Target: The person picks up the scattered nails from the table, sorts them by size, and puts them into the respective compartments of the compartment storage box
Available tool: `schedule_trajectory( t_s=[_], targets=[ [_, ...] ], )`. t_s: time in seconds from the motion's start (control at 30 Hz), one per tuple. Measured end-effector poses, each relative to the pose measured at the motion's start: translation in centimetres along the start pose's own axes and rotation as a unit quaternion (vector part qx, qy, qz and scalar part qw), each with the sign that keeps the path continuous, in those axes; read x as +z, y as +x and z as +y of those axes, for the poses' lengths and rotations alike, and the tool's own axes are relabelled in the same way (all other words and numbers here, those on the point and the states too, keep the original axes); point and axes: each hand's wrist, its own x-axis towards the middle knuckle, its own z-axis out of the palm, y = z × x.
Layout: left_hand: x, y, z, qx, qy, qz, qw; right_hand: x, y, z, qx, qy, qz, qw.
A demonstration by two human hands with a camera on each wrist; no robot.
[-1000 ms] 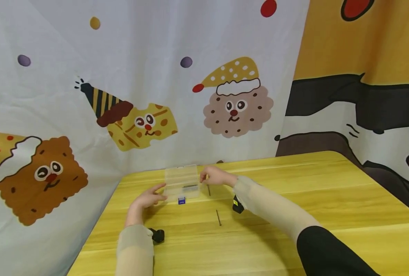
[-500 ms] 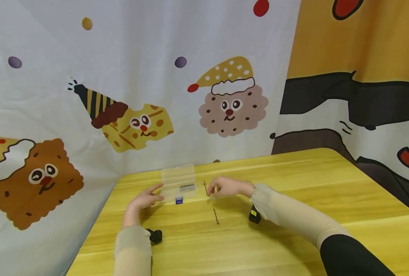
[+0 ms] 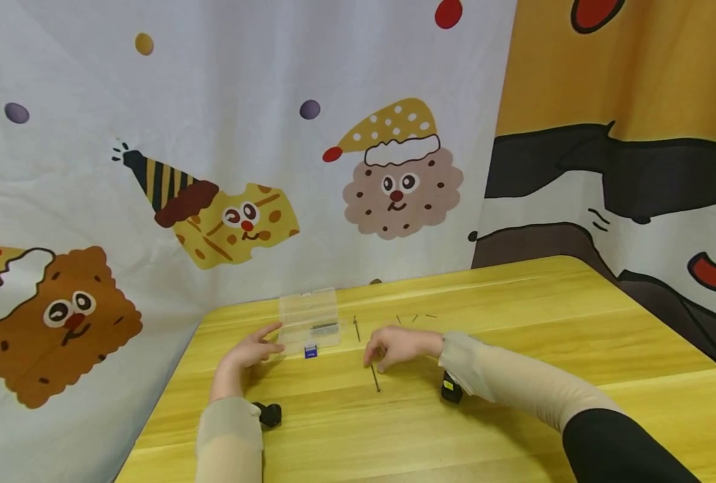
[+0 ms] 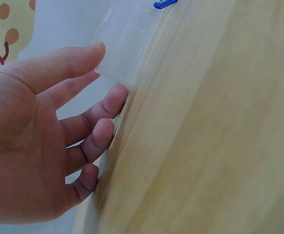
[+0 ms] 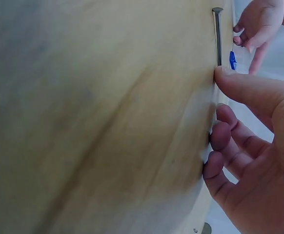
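A clear plastic box (image 3: 308, 335) with a blue clasp (image 3: 311, 351) stands with its lid (image 3: 308, 306) raised at the back of the table. Dark slim pieces (image 3: 324, 327) lie in its right part. My left hand (image 3: 248, 353) is at the box's left end, fingers fairly straight, the thumb (image 4: 91, 57) overlapping the clear plastic in the left wrist view. Over a long nail (image 3: 375, 381) on the table, my right hand (image 3: 400, 345) has its thumb and forefinger apart on either side of the far end. In the right wrist view the thumb (image 5: 230, 80) covers that end; the flat head shows.
Another long nail (image 3: 358, 331) lies right of the box. Several small nails (image 3: 415, 318) are scattered behind the right hand. Black wrist cameras (image 3: 269, 414) hang under both wrists. A printed curtain (image 3: 261, 134) rises behind the wooden table (image 3: 310, 436).
My right hand has come away from the box's right side, toward me, down to the nearer long nail, uncovering small nails behind it. My left hand stays at the box. The view has shifted slightly.
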Motion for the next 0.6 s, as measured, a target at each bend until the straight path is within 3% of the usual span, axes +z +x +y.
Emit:
schedule_trajectory(
  t_s=[0.6],
  targets=[
    [-0.15, 0.37, -0.31, 0.0, 0.004, -0.002, 1.0, 0.12, 0.13, 0.24, -0.004, -0.017, -0.01, 0.9998]
  ],
)
